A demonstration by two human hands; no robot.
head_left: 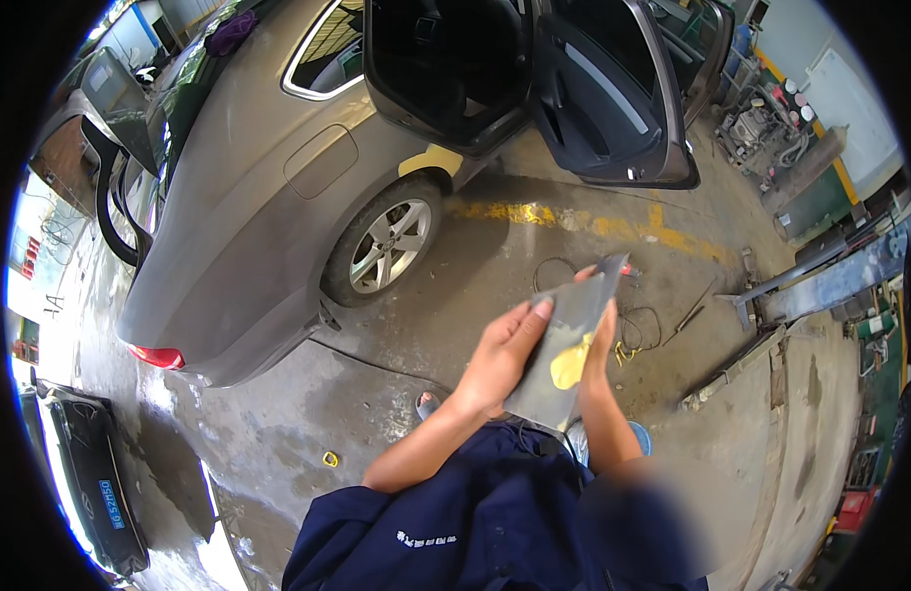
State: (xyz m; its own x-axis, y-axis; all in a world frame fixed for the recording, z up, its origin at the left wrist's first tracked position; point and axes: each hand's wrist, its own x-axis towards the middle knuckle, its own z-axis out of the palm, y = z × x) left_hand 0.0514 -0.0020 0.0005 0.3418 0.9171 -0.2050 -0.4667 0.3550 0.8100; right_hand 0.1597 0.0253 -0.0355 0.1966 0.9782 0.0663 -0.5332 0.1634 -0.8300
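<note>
A thin grey rectangular board (559, 340) with a patch of yellow putty (572, 362) is held up in front of my body, tilted. My left hand (506, 353) is closed on its left edge, with the thumb lying on the upper face. My right hand (595, 345) supports it along the right edge, and most of its fingers are hidden behind the board. Beyond stands a grey car (224, 231), with similar yellow filler (431, 161) above its rear wheel (388, 244).
The rear car door (608, 108) hangs open on the far side. Cables (642, 330) lie on the concrete floor. To the right stands a blue-grey metal lift post (840, 271) with its arm. A yellow ring (330, 459) lies at left, and a dark bumper (91, 473) beyond it.
</note>
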